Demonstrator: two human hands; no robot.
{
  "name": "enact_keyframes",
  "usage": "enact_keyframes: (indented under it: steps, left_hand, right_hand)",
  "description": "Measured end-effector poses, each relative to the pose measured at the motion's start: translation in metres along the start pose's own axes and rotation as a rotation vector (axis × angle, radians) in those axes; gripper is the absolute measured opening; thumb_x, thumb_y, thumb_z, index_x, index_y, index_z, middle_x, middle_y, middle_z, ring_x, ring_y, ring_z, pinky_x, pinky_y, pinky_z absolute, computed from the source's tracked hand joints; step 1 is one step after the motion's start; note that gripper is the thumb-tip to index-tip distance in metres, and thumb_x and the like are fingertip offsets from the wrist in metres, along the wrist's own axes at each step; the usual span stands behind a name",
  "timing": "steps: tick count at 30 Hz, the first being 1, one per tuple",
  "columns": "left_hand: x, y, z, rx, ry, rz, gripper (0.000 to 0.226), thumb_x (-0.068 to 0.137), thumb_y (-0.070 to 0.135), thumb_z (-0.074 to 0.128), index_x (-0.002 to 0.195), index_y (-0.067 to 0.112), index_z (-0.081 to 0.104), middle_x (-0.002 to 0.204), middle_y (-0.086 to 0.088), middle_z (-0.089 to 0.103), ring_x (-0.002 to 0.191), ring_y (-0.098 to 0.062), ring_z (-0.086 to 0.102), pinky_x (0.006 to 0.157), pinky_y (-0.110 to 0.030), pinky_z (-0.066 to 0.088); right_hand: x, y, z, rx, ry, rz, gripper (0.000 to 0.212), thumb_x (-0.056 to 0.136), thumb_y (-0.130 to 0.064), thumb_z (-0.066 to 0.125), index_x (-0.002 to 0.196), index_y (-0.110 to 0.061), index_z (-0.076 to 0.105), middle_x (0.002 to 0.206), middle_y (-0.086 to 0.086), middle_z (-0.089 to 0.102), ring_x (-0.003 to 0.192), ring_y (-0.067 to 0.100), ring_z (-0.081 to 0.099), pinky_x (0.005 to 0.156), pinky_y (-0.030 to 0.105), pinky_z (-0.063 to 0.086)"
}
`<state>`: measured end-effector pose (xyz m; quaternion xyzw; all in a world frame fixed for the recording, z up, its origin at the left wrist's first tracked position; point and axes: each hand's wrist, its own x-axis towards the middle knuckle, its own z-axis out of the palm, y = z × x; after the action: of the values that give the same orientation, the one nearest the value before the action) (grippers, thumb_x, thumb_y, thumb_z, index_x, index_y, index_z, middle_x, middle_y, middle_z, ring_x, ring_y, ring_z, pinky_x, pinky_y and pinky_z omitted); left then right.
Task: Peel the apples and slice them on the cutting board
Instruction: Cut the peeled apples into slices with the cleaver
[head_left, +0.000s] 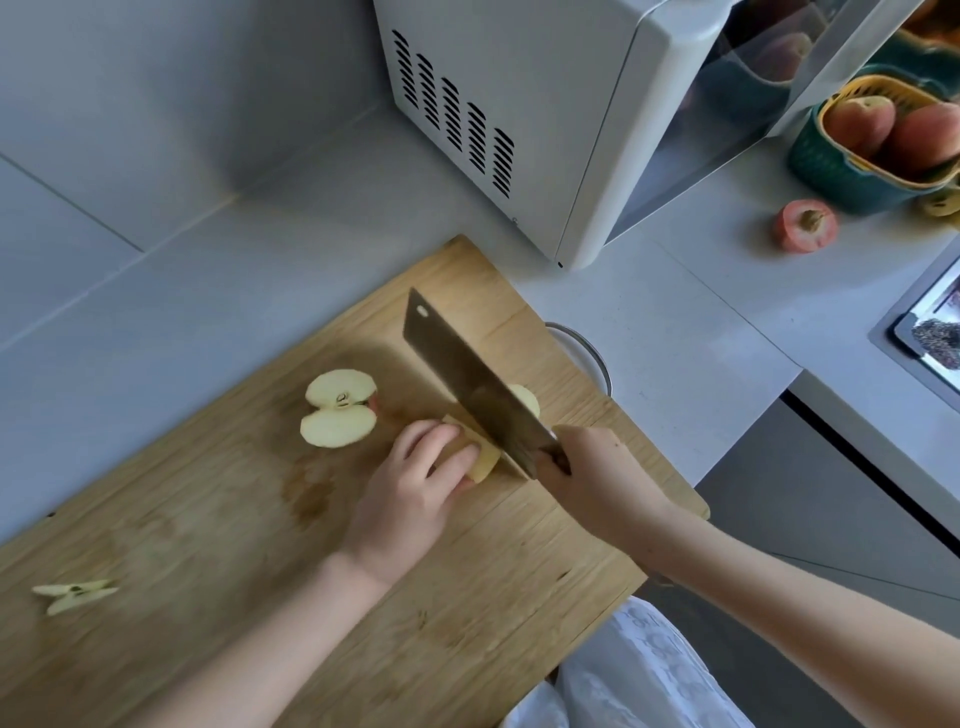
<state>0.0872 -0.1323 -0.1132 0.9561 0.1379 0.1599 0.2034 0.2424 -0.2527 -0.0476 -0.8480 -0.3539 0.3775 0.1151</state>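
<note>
no text, label, brand, number or sign could be read anywhere in the view; nothing there carried legible writing.

microwave (519, 119) blocks behind cutting board (218, 519)

Left hand (415, 483) curls over the apple piece (485, 460); right hand (589, 475) grips the cleaver (467, 374).

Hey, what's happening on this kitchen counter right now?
A person is slicing an apple piece on the wooden cutting board. The left hand steadies it while the right hand grips a cleaver, blade down on the piece. Another apple half lies cut face up farther left, and a core scrap sits near the board's left end.
</note>
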Motion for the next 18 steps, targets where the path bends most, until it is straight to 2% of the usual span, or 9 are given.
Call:
enact_keyframes:
  steps: [2, 8, 11, 14, 18]
  left_hand:
    - [0.004, 0.000, 0.002, 0.005, -0.010, 0.007, 0.025, 0.077, 0.007, 0.071, 0.102, 0.003, 0.071, 0.105, -0.013, 0.065, 0.104, -0.030, 0.058, 0.089, -0.038, 0.054]
    - [0.016, -0.002, 0.007, 0.072, 0.008, 0.076, 0.034, 0.073, 0.010, 0.076, 0.106, 0.008, 0.064, 0.103, -0.016, 0.065, 0.103, -0.029, 0.050, 0.092, -0.037, 0.048]
    - [0.018, -0.002, 0.006, 0.082, 0.009, 0.112, 0.042, 0.075, 0.013, 0.072, 0.112, 0.014, 0.051, 0.105, -0.014, 0.064, 0.102, -0.029, 0.049, 0.089, -0.036, 0.049]
    - [0.020, 0.001, 0.004, 0.051, 0.026, 0.138, 0.048, 0.074, 0.010, 0.074, 0.114, 0.014, 0.050, 0.106, -0.012, 0.062, 0.100, -0.028, 0.049, 0.087, -0.036, 0.050]
    - [0.020, 0.000, 0.004, 0.061, 0.003, 0.143, 0.059, 0.070, 0.005, 0.081, 0.119, 0.014, 0.048, 0.110, -0.009, 0.059, 0.101, -0.028, 0.050, 0.092, -0.031, 0.045]
  right_hand:
    - [-0.001, 0.004, -0.007, 0.020, 0.022, 0.020, 0.032, 0.094, -0.021, 0.043, 0.063, -0.015, 0.039, 0.057, -0.003, 0.041, 0.048, 0.011, 0.035, 0.046, 0.021, 0.027]
    - [-0.027, -0.002, -0.027, -0.069, 0.078, -0.032, 0.037, 0.096, -0.020, 0.041, 0.061, -0.015, 0.028, 0.054, -0.003, 0.031, 0.046, 0.013, 0.024, 0.042, 0.021, 0.021]
    - [-0.033, -0.006, -0.033, -0.135, 0.047, -0.033, 0.037, 0.097, -0.022, 0.038, 0.062, -0.015, 0.028, 0.056, -0.003, 0.031, 0.046, 0.012, 0.024, 0.043, 0.021, 0.021]
    - [-0.034, -0.011, -0.032, -0.200, 0.008, -0.029, 0.036, 0.098, -0.022, 0.035, 0.063, -0.015, 0.028, 0.059, -0.003, 0.033, 0.047, 0.011, 0.027, 0.043, 0.020, 0.021]
    - [-0.033, -0.012, -0.035, -0.234, -0.026, -0.027, 0.036, 0.098, -0.022, 0.034, 0.063, -0.017, 0.029, 0.060, -0.003, 0.036, 0.047, 0.011, 0.030, 0.043, 0.019, 0.022]
